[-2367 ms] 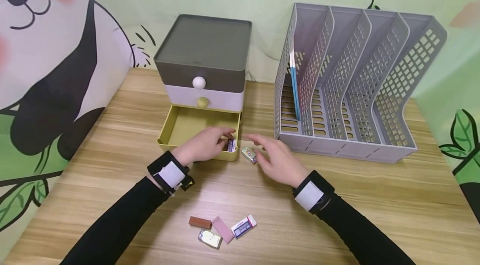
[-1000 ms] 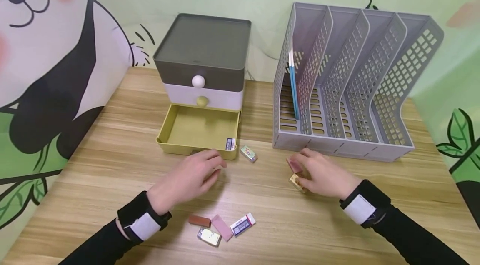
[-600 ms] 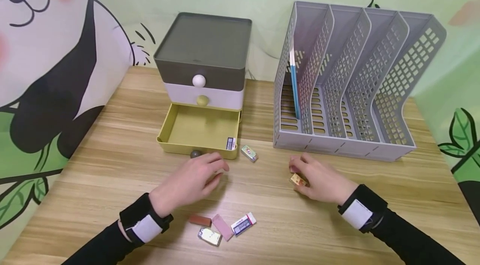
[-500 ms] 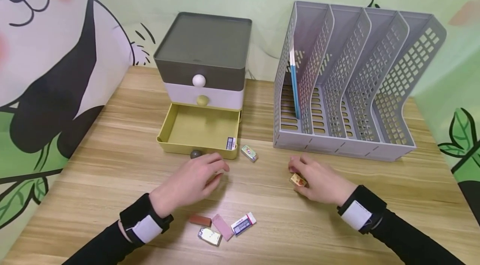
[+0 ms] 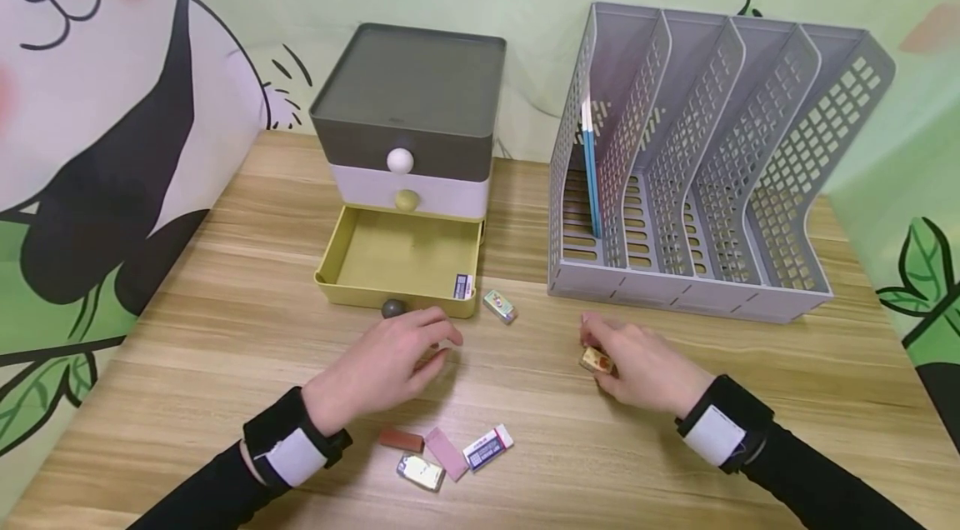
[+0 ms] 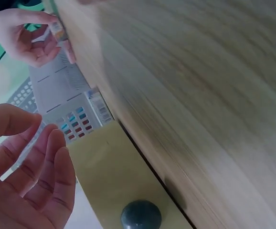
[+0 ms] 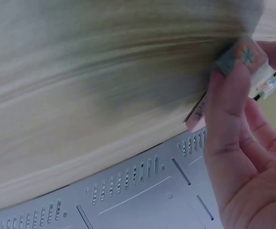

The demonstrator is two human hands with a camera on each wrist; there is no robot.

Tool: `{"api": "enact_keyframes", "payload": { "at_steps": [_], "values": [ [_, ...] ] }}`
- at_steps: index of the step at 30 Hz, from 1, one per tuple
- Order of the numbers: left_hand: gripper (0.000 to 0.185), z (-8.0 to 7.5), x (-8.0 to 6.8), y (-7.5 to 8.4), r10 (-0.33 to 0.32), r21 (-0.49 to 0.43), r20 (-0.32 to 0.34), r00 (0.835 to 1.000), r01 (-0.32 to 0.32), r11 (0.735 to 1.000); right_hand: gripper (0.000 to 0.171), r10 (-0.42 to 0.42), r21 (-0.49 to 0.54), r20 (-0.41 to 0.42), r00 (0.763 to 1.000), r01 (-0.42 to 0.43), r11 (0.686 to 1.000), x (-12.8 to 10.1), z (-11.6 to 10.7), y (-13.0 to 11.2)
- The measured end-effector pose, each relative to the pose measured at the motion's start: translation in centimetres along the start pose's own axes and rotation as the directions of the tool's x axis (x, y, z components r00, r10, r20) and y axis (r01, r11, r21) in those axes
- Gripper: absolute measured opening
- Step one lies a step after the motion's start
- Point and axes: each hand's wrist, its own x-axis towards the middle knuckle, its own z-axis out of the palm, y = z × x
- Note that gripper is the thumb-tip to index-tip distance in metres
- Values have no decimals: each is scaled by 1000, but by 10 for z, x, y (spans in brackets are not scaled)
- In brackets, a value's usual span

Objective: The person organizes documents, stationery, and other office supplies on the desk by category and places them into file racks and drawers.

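Head view: a person sits at a wooden table (image 5: 750, 397), both hands out in front.
Right hand: the right hand (image 5: 637, 359) pinches a small orange-wrapped eraser (image 5: 596, 360) between curled fingertips, low over the table just in front of the grey file rack (image 5: 705, 163); a second, pinkish block shows beside it in the right wrist view.
Left hand: the left hand (image 5: 382, 363) hangs relaxed, fingers loosely bent, holding nothing, just in front of the yellow drawer (image 5: 397, 259).
Drawer unit: a boxy plastic drawer unit (image 5: 408, 122), dark grey on top, white below, with round ball knobs; its bottom drawer stands pulled out, smooth inside, with a blue-and-white eraser (image 5: 462, 287) in the near right corner.
Loose pieces: a green-wrapped eraser (image 5: 498, 307) lies on the table just beside the drawer's corner; a cluster of four erasers (image 5: 442, 453) lies near the table's front edge, brown, pink, shiny and white-sleeved.
File rack: perforated grey plastic, four slanted slots, a thin blue folder (image 5: 591, 172) upright in the leftmost.
Table: pale wood grain, matte.
Room: green wall with a cartoon panda (image 5: 90, 97) and leaves.
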Motion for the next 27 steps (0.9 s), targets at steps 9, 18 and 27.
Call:
{"api": "enact_keyframes", "payload": {
  "at_steps": [9,18,27],
  "values": [
    [15,-3,6,3,-70,-207,27,997,74,976,29,14,94,-138,990,-1,996,6,2,-7],
    [10,-11,25,13,-113,-500,83,990,140,854,29,-14,183,-300,954,72,980,15,2,-17],
    [13,-4,47,21,-185,-638,74,980,189,747,33,-43,195,-485,873,156,968,26,6,-29]
  ]
}}
